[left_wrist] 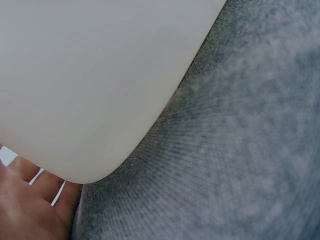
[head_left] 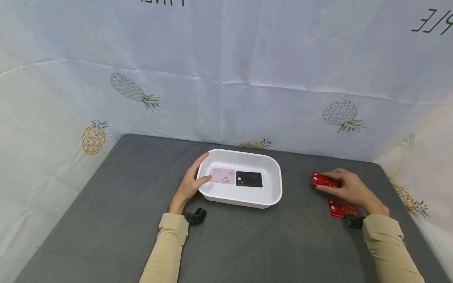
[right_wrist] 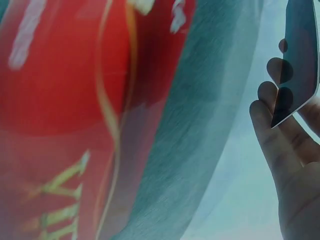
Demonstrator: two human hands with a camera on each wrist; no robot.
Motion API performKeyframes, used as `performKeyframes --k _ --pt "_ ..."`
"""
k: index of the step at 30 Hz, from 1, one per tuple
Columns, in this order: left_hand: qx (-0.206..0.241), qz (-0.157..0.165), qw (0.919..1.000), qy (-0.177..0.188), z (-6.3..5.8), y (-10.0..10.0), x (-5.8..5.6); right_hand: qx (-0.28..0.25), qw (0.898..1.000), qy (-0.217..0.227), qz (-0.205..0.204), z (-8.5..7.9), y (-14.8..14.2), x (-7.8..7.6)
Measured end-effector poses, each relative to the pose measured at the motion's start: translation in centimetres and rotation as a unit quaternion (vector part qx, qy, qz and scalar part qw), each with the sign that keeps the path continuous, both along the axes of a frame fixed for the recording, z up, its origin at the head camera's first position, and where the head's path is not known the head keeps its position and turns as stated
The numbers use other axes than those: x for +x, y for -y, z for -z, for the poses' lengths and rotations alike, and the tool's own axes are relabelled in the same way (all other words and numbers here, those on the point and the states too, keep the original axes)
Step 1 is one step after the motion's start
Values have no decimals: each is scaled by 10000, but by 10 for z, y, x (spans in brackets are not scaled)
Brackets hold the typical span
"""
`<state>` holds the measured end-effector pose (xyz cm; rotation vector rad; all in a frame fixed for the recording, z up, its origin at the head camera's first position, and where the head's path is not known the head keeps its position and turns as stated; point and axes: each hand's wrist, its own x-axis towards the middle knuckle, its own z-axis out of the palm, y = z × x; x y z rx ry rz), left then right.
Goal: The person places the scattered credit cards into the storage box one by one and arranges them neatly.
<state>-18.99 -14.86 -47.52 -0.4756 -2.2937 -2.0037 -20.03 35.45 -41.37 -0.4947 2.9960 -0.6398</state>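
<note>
My left hand (head_left: pixel 189 185) grips the left side of a white plastic tray (head_left: pixel 233 199), thumb over the rim and fingers along the outside wall. Inside the tray a pink VIP card (head_left: pixel 223 176) and a black VIP card (head_left: pixel 249 179) lie side by side. Over on the right, my right hand (head_left: pixel 354 190) pinches a red VIP card (head_left: pixel 321 179) between thumb and fingers. The right wrist view shows that held card (right_wrist: pixel 303 55) raised off the table, its underside dark. Below that hand a second red VIP card (head_left: pixel 339 209) lies flat on the table.
A grey cloth covers the table (head_left: pixel 276 247). Behind it hangs a pale curtain (head_left: pixel 226 106) with pineapple prints. Black wrist devices show at the left wrist (head_left: pixel 196 216) and right wrist (head_left: pixel 354 222).
</note>
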Motion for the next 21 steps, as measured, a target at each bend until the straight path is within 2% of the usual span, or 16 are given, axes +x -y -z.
performKeyframes --k 21 --pt "6 22 10000 -61 2 1 -1 -260 9993 -238 -119 -26 51 4"
